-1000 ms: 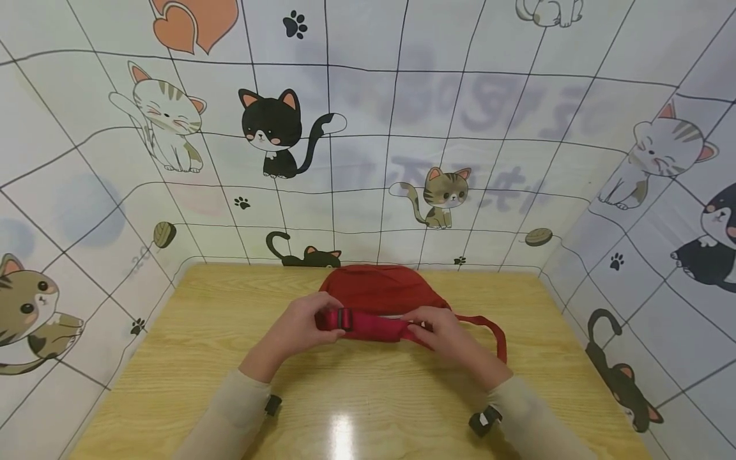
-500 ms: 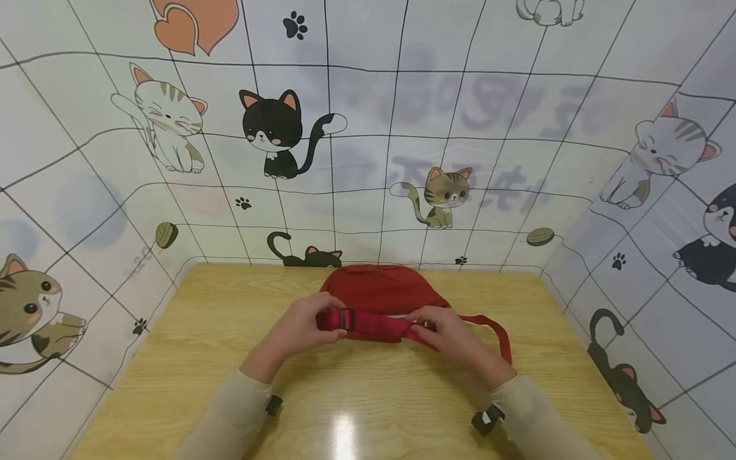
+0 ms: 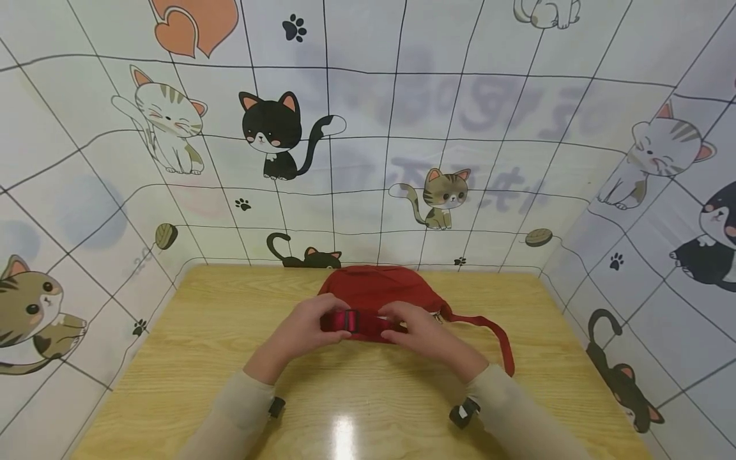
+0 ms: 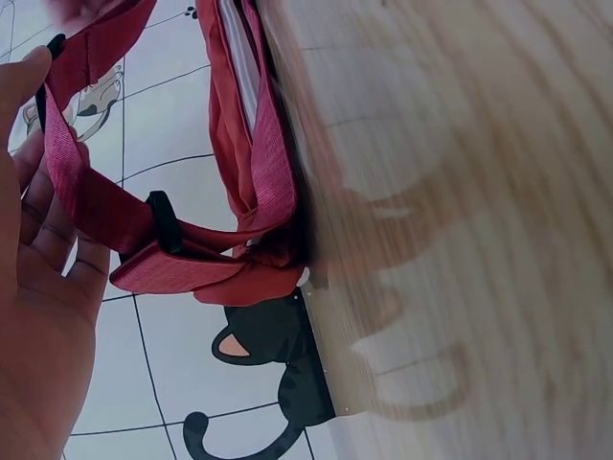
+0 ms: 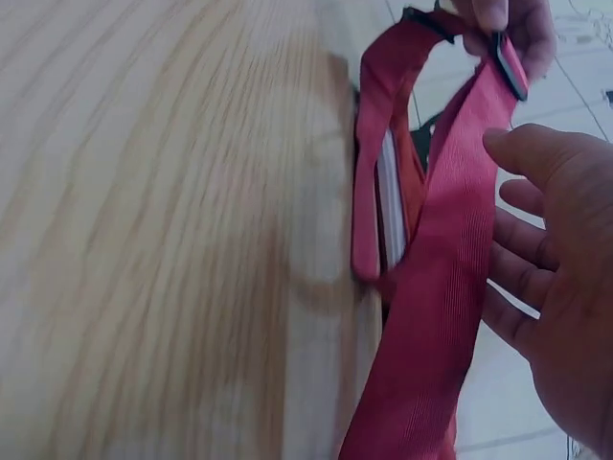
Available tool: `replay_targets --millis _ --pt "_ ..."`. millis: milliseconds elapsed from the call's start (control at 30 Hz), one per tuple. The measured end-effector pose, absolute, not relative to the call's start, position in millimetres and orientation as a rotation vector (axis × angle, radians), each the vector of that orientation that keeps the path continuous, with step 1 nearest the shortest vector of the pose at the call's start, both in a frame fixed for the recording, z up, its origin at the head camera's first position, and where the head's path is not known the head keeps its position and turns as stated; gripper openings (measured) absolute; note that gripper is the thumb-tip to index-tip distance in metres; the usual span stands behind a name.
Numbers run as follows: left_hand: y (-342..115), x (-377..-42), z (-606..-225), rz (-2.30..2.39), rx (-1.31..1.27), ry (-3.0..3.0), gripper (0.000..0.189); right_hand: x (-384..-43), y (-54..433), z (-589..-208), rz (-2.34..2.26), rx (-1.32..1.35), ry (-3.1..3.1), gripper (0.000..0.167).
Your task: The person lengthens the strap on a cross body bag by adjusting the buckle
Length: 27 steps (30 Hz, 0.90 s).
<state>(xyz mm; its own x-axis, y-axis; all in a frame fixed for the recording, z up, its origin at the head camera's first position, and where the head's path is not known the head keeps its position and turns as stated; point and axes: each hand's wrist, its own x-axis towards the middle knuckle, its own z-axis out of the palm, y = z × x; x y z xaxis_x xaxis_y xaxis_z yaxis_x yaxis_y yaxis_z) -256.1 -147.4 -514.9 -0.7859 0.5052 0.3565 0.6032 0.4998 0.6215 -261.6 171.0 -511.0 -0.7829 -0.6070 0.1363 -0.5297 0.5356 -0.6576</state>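
Note:
A red waist bag (image 3: 379,287) lies toward the back of the wooden table. In front of it, my left hand (image 3: 306,324) pinches the bag's red strap (image 3: 368,326) at a black slider buckle (image 3: 351,321). A second black slider (image 4: 165,222) shows lower on the looped webbing in the left wrist view. My right hand (image 3: 420,329) holds the same strap further right. In the right wrist view its thumb (image 5: 532,151) is at the strap's edge and its other fingers lie behind the webbing.
The strap's loose stretch (image 3: 497,332) curves right from the bag onto the table (image 3: 241,291). A cat-printed cloth wall (image 3: 368,211) rises directly behind the table and along both sides. Black straps with small cameras (image 3: 462,412) sit at the wrists.
My right hand has slid left along the strap, closer to my left hand. More of the bag's right end and its zip now shows. The left hand has shifted only slightly right.

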Motion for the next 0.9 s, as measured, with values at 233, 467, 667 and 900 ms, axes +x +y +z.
replay_targets --millis 233,467,667,900 --pt "-144 -257 -516 -1.131 -0.975 -2.628 0.043 -260 137 -503 -1.128 -1.049 2.616 0.053" --pt "-141 -255 -515 -1.187 -0.972 -2.625 0.045 -257 122 -509 -1.083 -1.092 2.727 0.051" --pt "-143 -252 -514 -1.229 -0.9 -2.703 0.045 -255 123 -512 -1.111 -1.133 2.764 0.047" --pt "-145 -253 -518 -1.208 -0.871 -2.751 0.043 -255 124 -514 -1.132 -1.137 2.761 0.047"
